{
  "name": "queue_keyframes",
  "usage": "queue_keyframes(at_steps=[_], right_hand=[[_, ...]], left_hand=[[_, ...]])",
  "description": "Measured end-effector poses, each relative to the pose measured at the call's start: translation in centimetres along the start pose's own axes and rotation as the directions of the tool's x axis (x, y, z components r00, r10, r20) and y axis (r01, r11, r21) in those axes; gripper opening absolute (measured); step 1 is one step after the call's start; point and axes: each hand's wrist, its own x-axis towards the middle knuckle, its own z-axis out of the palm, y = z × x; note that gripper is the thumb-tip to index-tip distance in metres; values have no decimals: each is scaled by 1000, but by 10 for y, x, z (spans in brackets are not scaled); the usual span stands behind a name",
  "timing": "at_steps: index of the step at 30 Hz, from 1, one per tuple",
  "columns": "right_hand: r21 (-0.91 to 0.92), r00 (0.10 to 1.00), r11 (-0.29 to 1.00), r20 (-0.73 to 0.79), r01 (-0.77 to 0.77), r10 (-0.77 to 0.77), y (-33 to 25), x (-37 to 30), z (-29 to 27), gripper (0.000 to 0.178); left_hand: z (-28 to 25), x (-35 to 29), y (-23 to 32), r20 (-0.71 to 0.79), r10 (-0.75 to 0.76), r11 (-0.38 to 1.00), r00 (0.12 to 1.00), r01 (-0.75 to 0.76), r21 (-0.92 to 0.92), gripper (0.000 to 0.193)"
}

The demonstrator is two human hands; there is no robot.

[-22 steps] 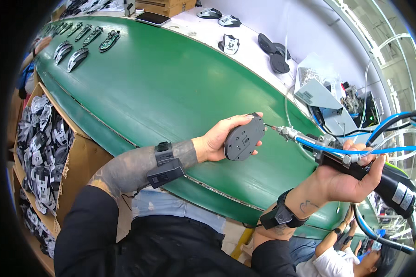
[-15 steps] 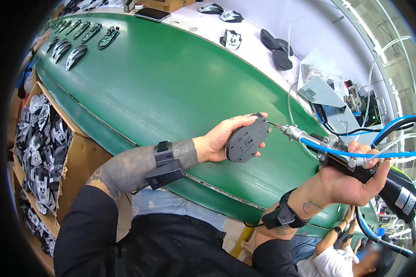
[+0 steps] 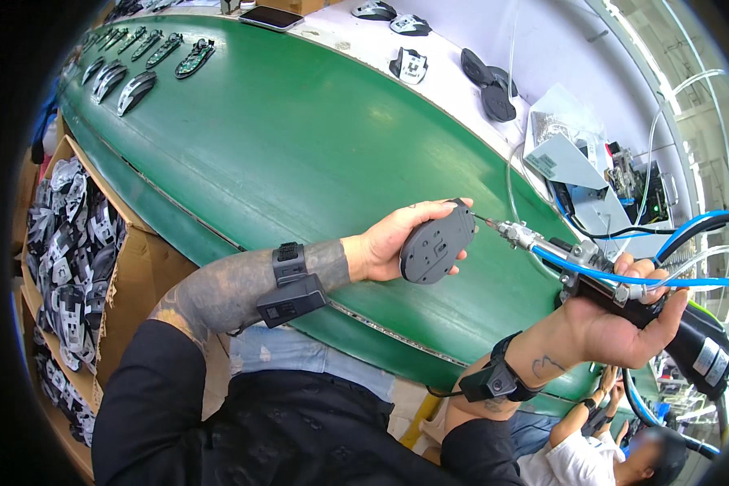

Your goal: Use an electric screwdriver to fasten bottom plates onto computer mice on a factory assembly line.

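My left hand [image 3: 383, 245] is closed around the rim of a black computer mouse [image 3: 434, 249], its flat underside with small holes turned toward me. The thumb lies along the top edge and fingertips show at the far side. My right hand [image 3: 620, 330] grips a power screwdriver [image 3: 537, 241] with a black body and a metal nose. Its thin bit points left and meets the mouse's upper right edge, near the left thumb; whether it sits in a screw hole I cannot tell. Both are held above the green belt [image 3: 300, 146].
Mouse shells [image 3: 138, 94] and green circuit boards [image 3: 195, 59] lie at the belt's far left. A carton [image 3: 150, 271] full of mouse parts stands left. More mice [image 3: 410, 66], a phone [image 3: 269, 19] and a screw feeder [image 3: 575, 166] are behind. Blue and black hoses [image 3: 705, 223] hang right; a co-worker [image 3: 579, 454] sits lower right.
The mouse and my left hand have shifted very slightly right, and the view has moved a little. The screwdriver's bit stays at the mouse's edge. Both grips are unchanged.
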Motion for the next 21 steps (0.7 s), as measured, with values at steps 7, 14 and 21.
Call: queue_keyframes(at_steps=[7,14,21], right_hand=[[28,999,999,35,-26,25,3,-2,-1,25],[-44,999,999,-53,-9,7,2,1,3,26],[-24,999,999,-32,-33,32,7,-3,4,24]], left_hand=[[3,-5,0,37,-23,999,999,24,-22,50],[-5,5,12,-241,153,962,958,-89,257,45],[-10,2,13,-192,142,989,971,-147,-13,36]])
